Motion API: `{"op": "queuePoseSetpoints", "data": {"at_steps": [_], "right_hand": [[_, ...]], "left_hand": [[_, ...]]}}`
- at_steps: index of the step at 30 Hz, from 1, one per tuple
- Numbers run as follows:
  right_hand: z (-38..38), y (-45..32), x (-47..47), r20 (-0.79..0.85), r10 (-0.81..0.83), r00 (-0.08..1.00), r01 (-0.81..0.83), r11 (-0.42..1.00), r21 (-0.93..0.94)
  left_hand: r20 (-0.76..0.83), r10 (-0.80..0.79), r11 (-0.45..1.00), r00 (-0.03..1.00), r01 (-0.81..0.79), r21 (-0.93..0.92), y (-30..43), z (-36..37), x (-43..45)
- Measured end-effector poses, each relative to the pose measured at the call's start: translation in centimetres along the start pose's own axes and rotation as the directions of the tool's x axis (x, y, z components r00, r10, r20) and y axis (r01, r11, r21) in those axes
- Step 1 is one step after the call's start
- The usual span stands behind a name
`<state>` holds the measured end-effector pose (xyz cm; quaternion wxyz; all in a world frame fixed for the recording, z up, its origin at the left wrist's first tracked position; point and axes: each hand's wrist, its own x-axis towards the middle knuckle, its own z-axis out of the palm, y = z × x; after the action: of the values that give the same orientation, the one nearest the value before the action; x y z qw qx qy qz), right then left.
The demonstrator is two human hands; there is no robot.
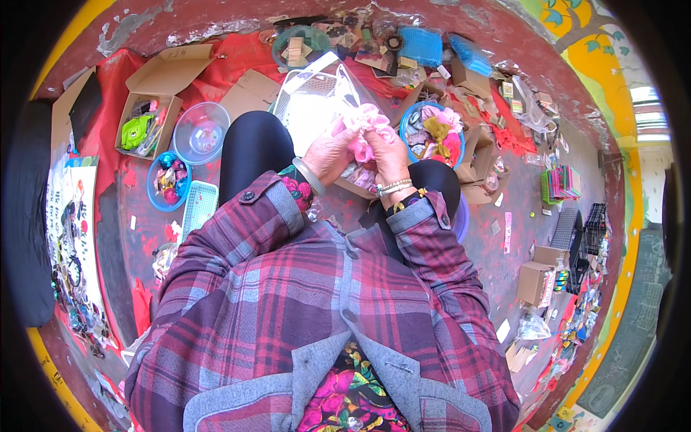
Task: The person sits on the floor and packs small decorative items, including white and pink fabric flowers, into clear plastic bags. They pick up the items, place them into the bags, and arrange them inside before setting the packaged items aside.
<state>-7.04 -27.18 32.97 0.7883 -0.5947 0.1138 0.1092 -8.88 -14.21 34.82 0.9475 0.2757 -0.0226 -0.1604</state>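
Between my knees, a pink ruffled fabric scrunchie [366, 123] is pinched in the fingers of both hands. My left hand [330, 153] holds its left side, and my right hand [390, 153] grips it from the right. Just beyond my hands stands a white plastic basket [305, 100], its inside washed out by glare, with clear plastic film over its right part. A cardboard box with pinkish items [360, 177] shows partly below my hands. Close to my right hand is a blue round basket [406, 121] filled with scrunchies and bows.
To the left are a clear plastic tub [186, 146], a blue basket of shiny balls [153, 189], a light-blue tray [201, 208] and an open cardboard box [156, 97]. Opened cartons [475, 156] lie at the right. Blue plastic-wrapped packs [421, 46] sit near the far wall.
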Motion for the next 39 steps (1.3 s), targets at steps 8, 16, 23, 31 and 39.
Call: {"op": "queuePoseSetpoints", "data": {"at_steps": [8,16,23,31,39], "right_hand": [[-1.8,-8.6,-5.1,0.262,-0.855,0.447,0.765,0.214,-0.607],[5.1,-19.4,-21.7,0.544,-0.523,-0.656,0.579,-0.811,-0.081],[4.9,-19.6,-25.5,0.535,-0.511,-0.673,0.549,-0.83,-0.102],[4.4,-18.6,-25.7,0.485,-0.465,-0.74,0.454,-0.878,-0.15],[1.0,-11.0,-17.1,0.855,-0.485,0.182,0.567,-0.659,-0.494]], "left_hand": [[-0.21,0.101,0.955,0.973,-0.154,-0.254,2.4,-3.6,-0.1],[-0.172,0.027,0.968,0.985,-0.068,-0.24,1.5,-2.3,-0.6],[-0.126,0.012,0.983,0.992,-0.035,-0.178,2.0,-1.7,-1.2],[-0.11,0.022,0.991,0.994,-0.036,-0.129,2.6,-1.0,-1.9],[-0.01,-0.042,0.996,0.999,0.041,-0.075,3.4,-0.5,-3.1]]}}
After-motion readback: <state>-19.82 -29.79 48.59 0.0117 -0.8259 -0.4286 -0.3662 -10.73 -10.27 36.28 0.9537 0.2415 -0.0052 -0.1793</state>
